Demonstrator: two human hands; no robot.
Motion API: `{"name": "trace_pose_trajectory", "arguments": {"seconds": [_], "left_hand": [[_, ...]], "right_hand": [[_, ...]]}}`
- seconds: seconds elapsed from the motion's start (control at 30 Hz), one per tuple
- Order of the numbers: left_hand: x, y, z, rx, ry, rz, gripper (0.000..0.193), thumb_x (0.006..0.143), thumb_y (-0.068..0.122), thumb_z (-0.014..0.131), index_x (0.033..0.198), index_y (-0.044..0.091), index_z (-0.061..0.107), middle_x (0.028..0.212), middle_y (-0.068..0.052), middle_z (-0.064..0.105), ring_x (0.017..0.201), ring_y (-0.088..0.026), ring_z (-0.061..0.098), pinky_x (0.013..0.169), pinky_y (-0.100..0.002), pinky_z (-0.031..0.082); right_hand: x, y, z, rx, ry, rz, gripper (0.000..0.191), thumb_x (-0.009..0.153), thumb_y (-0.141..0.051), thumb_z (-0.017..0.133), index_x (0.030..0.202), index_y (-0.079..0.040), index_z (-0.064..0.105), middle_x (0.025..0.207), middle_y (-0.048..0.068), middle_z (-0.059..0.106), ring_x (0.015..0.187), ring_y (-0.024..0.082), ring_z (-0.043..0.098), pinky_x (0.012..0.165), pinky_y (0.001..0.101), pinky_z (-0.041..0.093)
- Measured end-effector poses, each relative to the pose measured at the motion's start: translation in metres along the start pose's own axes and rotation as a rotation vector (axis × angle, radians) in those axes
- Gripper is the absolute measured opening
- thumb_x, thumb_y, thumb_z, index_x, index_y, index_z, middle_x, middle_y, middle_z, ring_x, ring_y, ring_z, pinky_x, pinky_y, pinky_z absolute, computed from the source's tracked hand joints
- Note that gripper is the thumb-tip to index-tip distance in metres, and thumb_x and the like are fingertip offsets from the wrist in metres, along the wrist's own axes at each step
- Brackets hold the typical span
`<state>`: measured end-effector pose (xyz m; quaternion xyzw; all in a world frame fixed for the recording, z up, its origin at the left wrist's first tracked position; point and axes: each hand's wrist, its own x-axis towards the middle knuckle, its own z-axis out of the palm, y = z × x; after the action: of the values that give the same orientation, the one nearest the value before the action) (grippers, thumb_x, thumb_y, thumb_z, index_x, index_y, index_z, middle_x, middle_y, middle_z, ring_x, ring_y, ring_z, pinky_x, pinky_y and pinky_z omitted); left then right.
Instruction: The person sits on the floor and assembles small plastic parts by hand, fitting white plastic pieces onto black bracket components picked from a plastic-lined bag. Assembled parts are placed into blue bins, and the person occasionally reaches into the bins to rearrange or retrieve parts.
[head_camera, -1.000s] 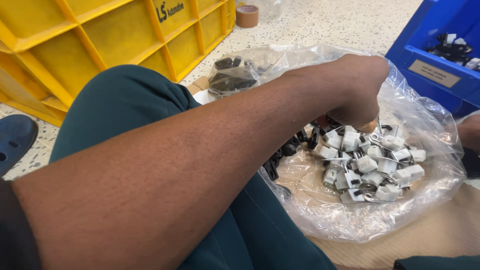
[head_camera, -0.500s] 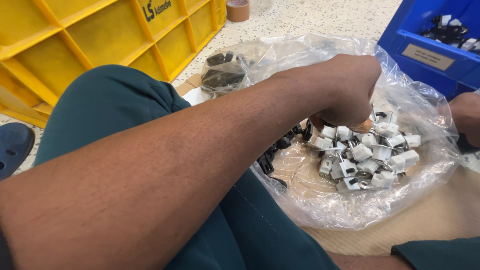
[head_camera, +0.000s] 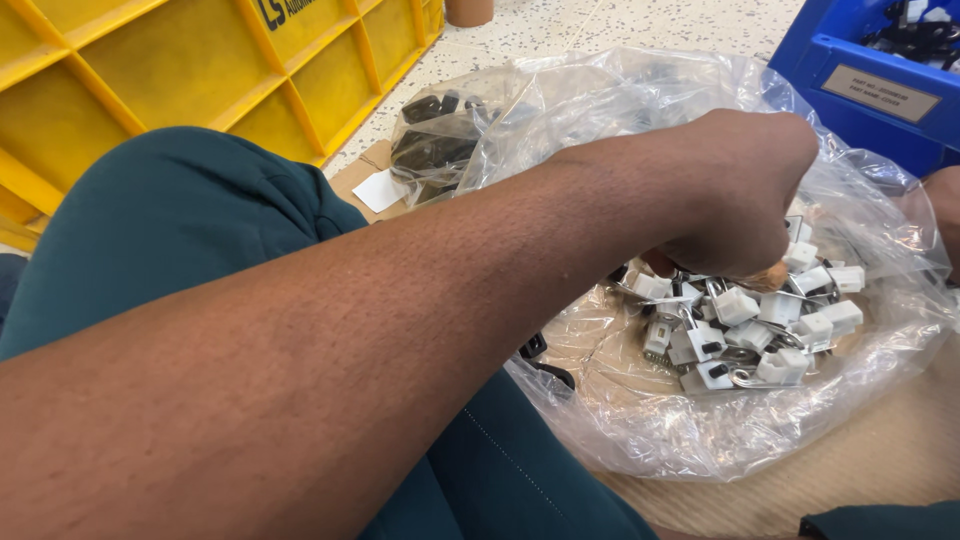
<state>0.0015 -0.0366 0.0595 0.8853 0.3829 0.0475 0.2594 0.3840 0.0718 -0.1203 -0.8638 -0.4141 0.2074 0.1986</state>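
Clear, crinkled plastic fills the right half of the frame: an open bag (head_camera: 700, 430) lying on brown cardboard (head_camera: 880, 470), with a heap of small white clips (head_camera: 745, 335) with wire loops at its bottom, right of centre. The left hand (head_camera: 735, 195) reaches in from the lower left, its long bare forearm crossing a knee in teal trousers (head_camera: 180, 230), and sits curled into a loose fist right on top of the heap; whether its fingers have hold of a clip I cannot tell. A sliver of the right hand (head_camera: 945, 215) shows at the right edge, too little to judge. A second bag of dark parts (head_camera: 430, 145) lies at upper centre, a yellow crate (head_camera: 150, 80) upper left, a blue bin (head_camera: 860, 70) upper right.
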Motion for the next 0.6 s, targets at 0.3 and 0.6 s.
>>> {"name": "trace_pose_trajectory", "arguments": {"seconds": [0.3,0.6], "left_hand": [[-0.007,0.003,-0.01,0.023,-0.042,-0.018,0.032,0.09,0.002,0.06,0.12,-0.005,0.058,0.101,-0.019,0.071,0.074,-0.022,0.079,0.055,-0.032,0.067],[-0.011,0.004,-0.015,0.013,-0.066,-0.019,0.029,0.092,0.0,0.062,0.12,-0.008,0.059,0.101,-0.021,0.073,0.079,-0.022,0.08,0.06,-0.032,0.068]], "right_hand": [[0.026,0.005,-0.013,0.296,-0.072,-0.265,0.068,0.089,-0.04,0.079,0.138,0.005,0.064,0.119,0.031,0.073,0.097,0.042,0.075,0.081,0.0528,0.062],[0.031,0.024,-0.002,-0.313,0.136,-0.587,0.07,0.081,-0.036,0.087,0.139,0.0,0.07,0.117,0.028,0.073,0.103,0.039,0.071,0.083,0.0472,0.061]]}}
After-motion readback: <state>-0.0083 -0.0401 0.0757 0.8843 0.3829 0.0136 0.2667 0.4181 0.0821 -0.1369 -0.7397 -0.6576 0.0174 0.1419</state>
